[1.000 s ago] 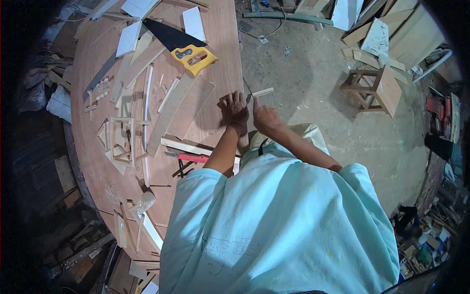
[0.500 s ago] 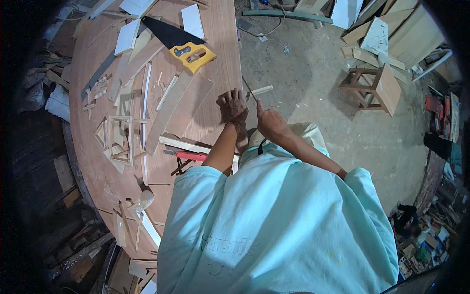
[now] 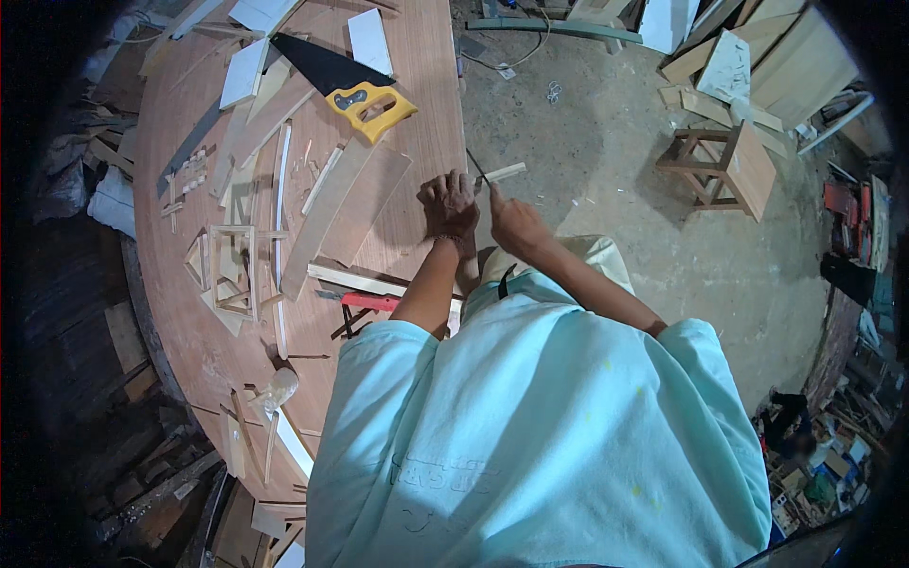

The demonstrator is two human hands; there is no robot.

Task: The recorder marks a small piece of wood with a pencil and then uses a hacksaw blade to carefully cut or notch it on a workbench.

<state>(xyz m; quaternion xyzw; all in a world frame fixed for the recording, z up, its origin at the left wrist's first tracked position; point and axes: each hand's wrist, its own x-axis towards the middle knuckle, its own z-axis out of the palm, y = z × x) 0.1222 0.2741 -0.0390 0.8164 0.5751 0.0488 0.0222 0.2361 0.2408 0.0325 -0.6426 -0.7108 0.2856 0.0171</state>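
Note:
A pale wood strip (image 3: pixel 508 170) juts out past the workbench's right edge (image 3: pixel 445 123). My left hand (image 3: pixel 449 206) bears down at that edge with bent fingers, holding the strip, whose other end is hidden under it. My right hand (image 3: pixel 516 225) is closed on a thin dark blade (image 3: pixel 478 166), a saw or file, lying across the strip. A yellow-handled handsaw (image 3: pixel 371 110) rests on the bench above my hands. A red cutting tool (image 3: pixel 370 302), a long pale batten (image 3: pixel 358 281) and a small wooden frame (image 3: pixel 234 275) lie beside my left forearm.
A wooden stool (image 3: pixel 743 170) stands on the concrete floor (image 3: pixel 615 161) to the right. Leaning boards (image 3: pixel 786 66) and a long green strip (image 3: pixel 554 30) are beyond it. Scrap piles (image 3: pixel 824 464) crowd the lower right; more offcuts (image 3: pixel 213 128) cover the bench.
My right hand and the blade have moved slightly down and back up along a short stroke across the strip. My left hand stays on the strip.

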